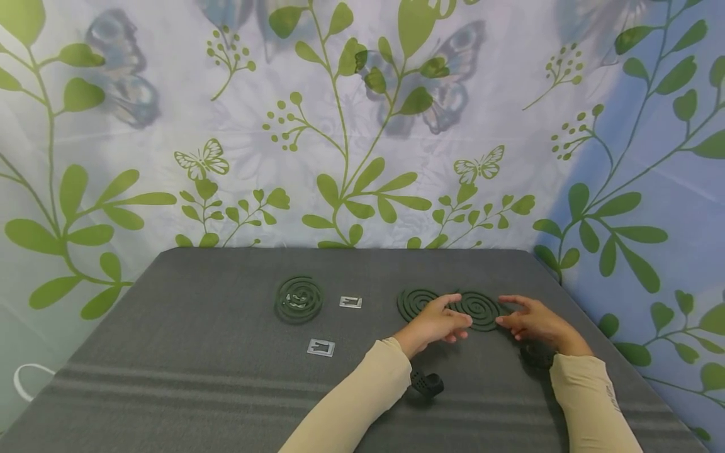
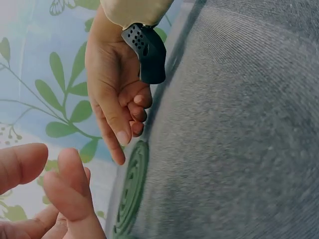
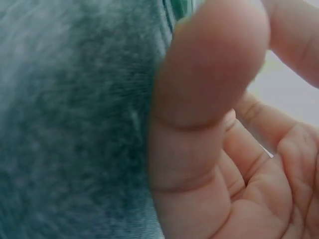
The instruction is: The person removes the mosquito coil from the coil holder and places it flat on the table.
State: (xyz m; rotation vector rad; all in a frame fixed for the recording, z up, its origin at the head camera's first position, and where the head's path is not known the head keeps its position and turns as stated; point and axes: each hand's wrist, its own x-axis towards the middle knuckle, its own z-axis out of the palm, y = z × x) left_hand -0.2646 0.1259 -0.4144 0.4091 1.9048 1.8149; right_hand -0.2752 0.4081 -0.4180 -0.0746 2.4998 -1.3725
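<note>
Two green mosquito coils lie side by side on the right half of the table. Over the near edge of the left one of them [image 1: 409, 307] hovers my left hand [image 1: 435, 322], its thumb and fingers apart and holding nothing. Just beyond the fingertips is the right-hand coil [image 1: 477, 310], also seen edge-on as a green coil [image 2: 131, 184] in the left wrist view. My right hand [image 1: 537, 326] is at that coil's right rim, index finger extended, thumb below, nothing gripped. In the right wrist view my thumb [image 3: 199, 109] fills much of the picture.
Farther left lies another green coil [image 1: 298, 300] with shiny metal pieces showing at its centre. Two small flat metal coil stands [image 1: 350, 302] [image 1: 321, 347] lie near it. A grey cloth covers the table [image 1: 198, 390]; a leaf-patterned curtain [image 1: 362, 126] hangs behind.
</note>
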